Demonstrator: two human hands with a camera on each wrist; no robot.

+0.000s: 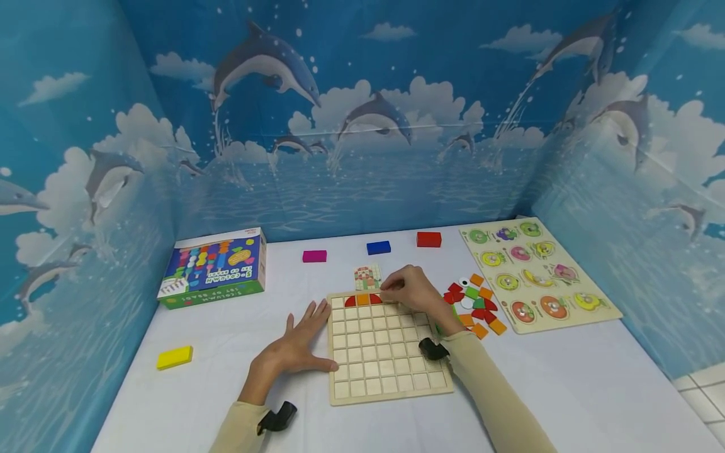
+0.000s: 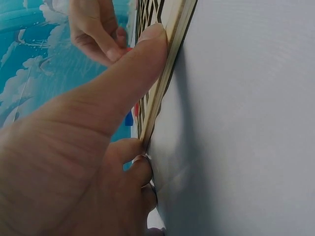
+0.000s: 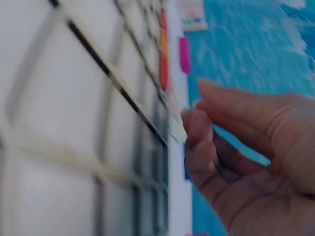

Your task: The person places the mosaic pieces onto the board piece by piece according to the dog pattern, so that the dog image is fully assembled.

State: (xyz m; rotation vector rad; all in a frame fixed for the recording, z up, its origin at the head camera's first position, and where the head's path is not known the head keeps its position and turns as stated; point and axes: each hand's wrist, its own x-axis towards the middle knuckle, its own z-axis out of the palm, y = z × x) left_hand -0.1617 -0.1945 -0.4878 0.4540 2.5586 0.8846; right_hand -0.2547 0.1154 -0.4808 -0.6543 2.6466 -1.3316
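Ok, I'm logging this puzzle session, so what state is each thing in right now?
Grid board: flat on the table, mostly unfilled.
Top-row pieces: three seated, red, orange, red.
Left hand: fingers straight, pressed against the board's left edge.
Right hand: fingers curled at the top row; what it holds is unclear.
Loose pieces: piled beside the board.
Toy box: closed.

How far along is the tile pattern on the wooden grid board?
Barely begun: three tiles fill the top row of the grid board. The right hand is over that row's next cell, the left hand steadying the board's edge. The other cells are bare; loose tiles wait beside it.
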